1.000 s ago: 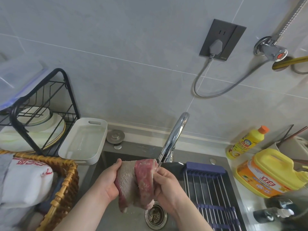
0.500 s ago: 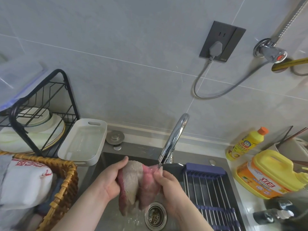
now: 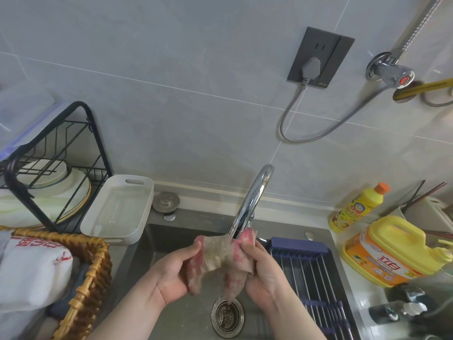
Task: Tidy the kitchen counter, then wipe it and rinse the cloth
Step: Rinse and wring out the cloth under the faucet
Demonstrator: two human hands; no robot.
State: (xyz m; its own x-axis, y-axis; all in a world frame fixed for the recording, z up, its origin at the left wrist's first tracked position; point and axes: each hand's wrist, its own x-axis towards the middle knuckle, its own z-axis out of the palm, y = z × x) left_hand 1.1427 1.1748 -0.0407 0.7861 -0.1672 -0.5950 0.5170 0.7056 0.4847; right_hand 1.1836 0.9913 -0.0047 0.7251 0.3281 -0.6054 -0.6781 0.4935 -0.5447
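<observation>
- Both hands grasp the cloth (image 3: 218, 253): the left hand (image 3: 171, 273) pinches one edge and the right hand (image 3: 263, 273) the other, spreading it just under the spout of the faucet (image 3: 252, 200), above the sink (image 3: 186, 231).
- Rinsing, the task's last step, looks to be under way. Tidying and wiping are probably done, though only strips of tabletop (image 3: 355, 290) show.
- What seems left is to finish the rinse, wring the cloth and put it away. Whether water is running I cannot tell. A wet tail of cloth hangs toward the drain strainer (image 3: 227, 315).
- Right of the sink, the tabletop carries a yellow detergent jug (image 3: 392, 253) and, behind it, a smaller yellow bottle (image 3: 355, 209).
- Left of the sink stand a white tray (image 3: 117, 209), a black dish rack (image 3: 56, 153) holding plates, and a wicker basket (image 3: 90, 273).
- Across the sink's right part lies a barred drying rack (image 3: 311, 276).
- Behind is a grey tiled wall with a dark socket (image 3: 321, 55), a plug in it.
</observation>
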